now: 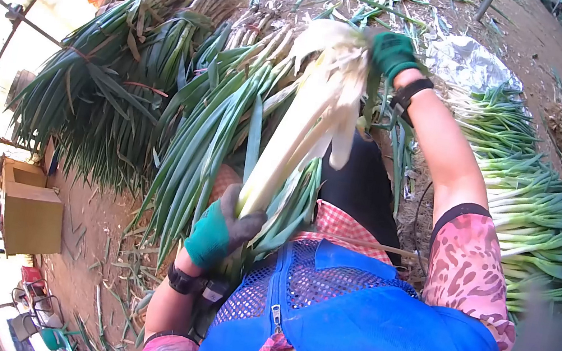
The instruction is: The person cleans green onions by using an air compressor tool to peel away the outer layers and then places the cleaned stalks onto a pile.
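A thick white-stalked green onion slants up across my lap, its pale end blurred by motion. My left hand, in a green and grey glove, is closed around its lower stalk. At the pale upper end, my right hand in a green glove is curled shut on whitish outer layers; its fingertips are partly hidden. Loose pale strips hang beside the stalk. Long green leaves of other onions lie next to my left hand.
A big heap of untrimmed onions stands on the left. Rows of cleaner onions lie on the right, below a crumpled white sheet. A tan box sits at the far left. Leaf scraps litter the dirt ground.
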The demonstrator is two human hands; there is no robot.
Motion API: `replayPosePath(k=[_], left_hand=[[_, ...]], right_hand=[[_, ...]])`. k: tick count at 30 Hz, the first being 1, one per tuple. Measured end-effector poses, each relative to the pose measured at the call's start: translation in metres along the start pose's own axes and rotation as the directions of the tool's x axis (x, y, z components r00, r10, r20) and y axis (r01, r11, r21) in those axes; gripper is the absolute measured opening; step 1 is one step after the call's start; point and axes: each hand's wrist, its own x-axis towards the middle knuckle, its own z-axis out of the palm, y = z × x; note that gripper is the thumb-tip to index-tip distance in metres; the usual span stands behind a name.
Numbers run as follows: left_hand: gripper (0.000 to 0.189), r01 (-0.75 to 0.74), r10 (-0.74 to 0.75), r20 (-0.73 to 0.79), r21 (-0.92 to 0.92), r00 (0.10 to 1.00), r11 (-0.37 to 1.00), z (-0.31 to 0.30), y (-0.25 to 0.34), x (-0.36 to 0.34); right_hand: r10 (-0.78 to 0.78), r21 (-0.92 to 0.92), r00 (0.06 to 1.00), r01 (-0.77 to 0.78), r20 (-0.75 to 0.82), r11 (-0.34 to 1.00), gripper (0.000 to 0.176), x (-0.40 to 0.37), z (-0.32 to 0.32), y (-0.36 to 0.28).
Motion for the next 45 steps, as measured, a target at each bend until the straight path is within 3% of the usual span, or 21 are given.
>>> replayPosePath(k=[2,5,7,9,11,12,13,17,19,22,23,25,26,27,28,31,32,33,36,39,45], left_hand=[[0.051,-0.046,0.046,-0.006,-0.108,0.999,0.993,-0.011,-0.026,-0.020],[0.054,0.167,-0.173,-0.036,-0.133,0.984,0.977,-0.033,-0.054,-0.048],[0.043,0.158,-0.185,-0.139,-0.183,0.973,0.970,-0.029,-0.049,-0.036],[0.040,0.105,-0.149,-0.116,-0.324,0.982,0.940,-0.023,-0.037,-0.014],[0.039,0.008,-0.050,-0.146,-0.274,0.988,0.962,-0.021,-0.048,0.012],[0.039,0.014,-0.048,-0.135,-0.246,0.990,0.969,-0.021,-0.039,0.020],[0.039,0.021,-0.048,-0.123,-0.214,0.991,0.977,-0.021,-0.031,0.026],[0.040,-0.020,0.001,-0.104,-0.186,0.995,0.982,-0.010,-0.011,0.033],[0.039,-0.015,0.001,-0.085,-0.165,0.996,0.986,-0.007,-0.010,0.035],[0.040,0.003,-0.002,0.003,-0.244,1.000,0.970,-0.015,-0.005,0.033],[0.041,0.016,-0.010,0.024,-0.272,1.000,0.962,-0.020,-0.003,0.032],[0.042,0.047,-0.025,0.070,-0.327,0.997,0.944,-0.028,-0.001,0.031],[0.043,0.023,-0.008,0.052,-0.288,0.999,0.957,-0.031,-0.002,0.030],[0.043,0.032,-0.016,0.059,-0.282,0.998,0.959,-0.034,-0.003,0.027],[0.044,0.037,-0.020,0.063,-0.277,0.998,0.960,-0.037,-0.001,0.023],[0.044,0.074,-0.062,0.059,-0.239,0.996,0.968,-0.045,-0.015,0.016],[0.044,0.083,-0.068,0.071,-0.248,0.995,0.965,-0.045,-0.018,0.016],[0.045,0.094,-0.074,0.086,-0.256,0.994,0.962,-0.045,-0.019,0.016],[0.046,0.144,-0.099,0.177,-0.261,0.979,0.955,-0.043,-0.016,0.023],[0.050,0.203,-0.116,0.312,-0.261,0.943,0.944,-0.035,0.003,0.028],[0.053,0.221,-0.085,0.355,-0.364,0.931,0.905,-0.023,0.013,0.025]], right_hand=[[0.454,0.003,0.871,-0.463,0.186,0.886,0.023,-0.015,-0.023,0.085],[0.740,0.212,0.606,-0.796,0.291,0.567,0.033,-0.057,-0.002,0.238],[0.694,0.374,0.680,-0.723,0.236,0.581,0.034,-0.069,0.003,0.237],[0.504,0.794,0.719,-0.599,0.479,0.100,0.032,-0.088,-0.011,0.172],[0.337,0.897,0.856,-0.437,0.393,0.064,0.030,-0.106,-0.013,0.094],[0.125,0.922,0.914,-0.388,0.386,-0.008,0.037,-0.112,0.025,0.076],[-0.158,0.965,0.973,-0.197,0.170,-0.173,0.050,-0.115,0.007,0.026],[-0.327,0.420,0.857,-0.488,0.399,-0.765,0.037,-0.099,-0.061,-0.114],[-0.355,0.158,0.818,-0.465,0.453,-0.871,0.032,-0.091,-0.083,-0.148],[-0.405,0.379,0.870,-0.488,0.280,-0.786,0.030,-0.091,-0.075,-0.149],[-0.262,0.678,0.902,-0.431,0.343,-0.595,0.030,-0.093,-0.068,-0.148],[-0.122,0.763,0.927,-0.362,0.354,-0.536,0.032,-0.089,-0.054,-0.140],[-0.108,0.949,0.955,-0.289,0.276,-0.126,0.031,-0.081,-0.039,-0.108],[-0.093,0.872,0.976,-0.130,0.196,0.472,0.029,-0.074,-0.024,-0.076],[-0.077,0.589,0.990,-0.005,0.114,0.808,0.027,-0.067,-0.009,-0.045],[-0.068,0.272,0.995,0.047,0.067,0.961,0.027,-0.080,0.029,0.079],[0.078,0.728,0.996,-0.089,0.050,0.679,0.029,-0.090,0.010,0.081],[0.191,0.876,0.975,-0.190,0.115,0.444,0.030,-0.096,-0.001,0.082],[0.216,0.916,0.911,-0.382,0.352,0.119,0.032,-0.108,-0.013,0.064],[0.073,0.893,0.891,-0.444,0.449,-0.076,0.035,-0.118,-0.010,0.026],[-0.063,0.846,0.859,-0.512,0.509,-0.149,0.040,-0.125,-0.005,-0.039]])
